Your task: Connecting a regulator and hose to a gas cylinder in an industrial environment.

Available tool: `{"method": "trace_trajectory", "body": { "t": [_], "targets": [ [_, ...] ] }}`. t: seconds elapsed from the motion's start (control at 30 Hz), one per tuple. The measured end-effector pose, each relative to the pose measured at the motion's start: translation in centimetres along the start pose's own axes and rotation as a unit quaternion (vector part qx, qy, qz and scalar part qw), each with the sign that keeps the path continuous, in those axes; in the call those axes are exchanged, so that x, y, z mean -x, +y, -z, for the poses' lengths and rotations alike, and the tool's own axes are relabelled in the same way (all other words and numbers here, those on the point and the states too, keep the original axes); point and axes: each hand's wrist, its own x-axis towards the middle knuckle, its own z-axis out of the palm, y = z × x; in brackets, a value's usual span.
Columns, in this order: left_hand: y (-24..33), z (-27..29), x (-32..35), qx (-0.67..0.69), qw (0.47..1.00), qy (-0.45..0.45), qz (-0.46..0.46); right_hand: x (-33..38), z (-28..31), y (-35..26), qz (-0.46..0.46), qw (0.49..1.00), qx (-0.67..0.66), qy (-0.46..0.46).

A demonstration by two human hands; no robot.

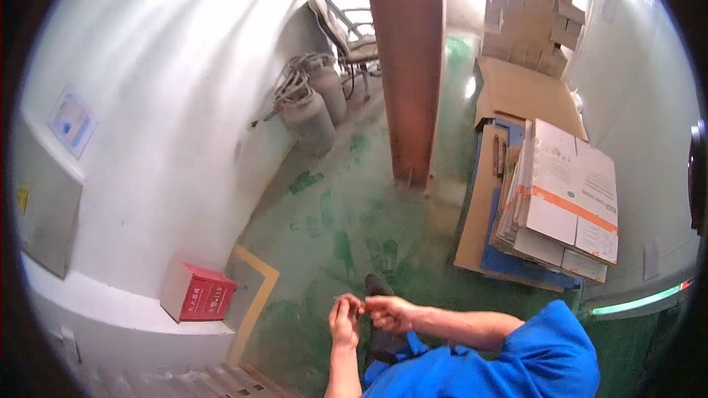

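Note:
My left hand [344, 320] and my right hand [391, 314] meet in front of my body, at the lower middle of the view. The fingers of both are closed in a pinch, with the fingertips almost touching. Something tiny and reddish seems to show between them, too small to name. Below the hands are my dark shoe [377, 284] and the blue clothing [472, 372] that I wear.
A rusty steel column [409, 66] rises ahead. Flattened cardboard boxes [568, 184] lie stacked at right, with piled cartons [535, 15] behind. Two grey cylinders [308, 124] and a chair [358, 48] stand along the left wall. A red-fronted box [206, 295] sits near a yellow floor line [254, 309].

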Motion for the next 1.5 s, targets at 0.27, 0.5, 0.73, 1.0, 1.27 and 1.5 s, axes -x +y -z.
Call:
{"method": "trace_trajectory", "body": {
  "t": [0.27,0.5,0.73,1.0,1.27,1.5],
  "targets": [
    [4.4,-5.9,-32.9,0.017,0.995,-0.018,0.094,-10.5,-1.9,-28.8,0.091,0.991,-0.031,0.088],
    [8.9,-11.1,-57.8,0.015,0.99,0.003,0.139,-20.0,-1.9,-52.0,0.156,0.976,0.031,0.147],
    [13.2,-10.6,-79.2,0.062,0.988,0.132,0.045,-34.1,-3.0,-73.7,0.095,0.976,0.119,0.155],
    [14.2,-13.2,-101.7,0.095,0.987,0.104,0.082,-41.0,-3.8,-94.8,0.156,0.905,0.293,0.266],
    [11.0,-22.3,-118.7,0.08,0.972,0.018,0.22,-40.6,1.8,-110.1,0.26,0.883,0.123,0.371],
    [8.3,-27.4,-130.4,0.095,0.964,0.02,0.249,-42.3,7.2,-121.3,0.283,0.882,0.051,0.373]
  ]
}}
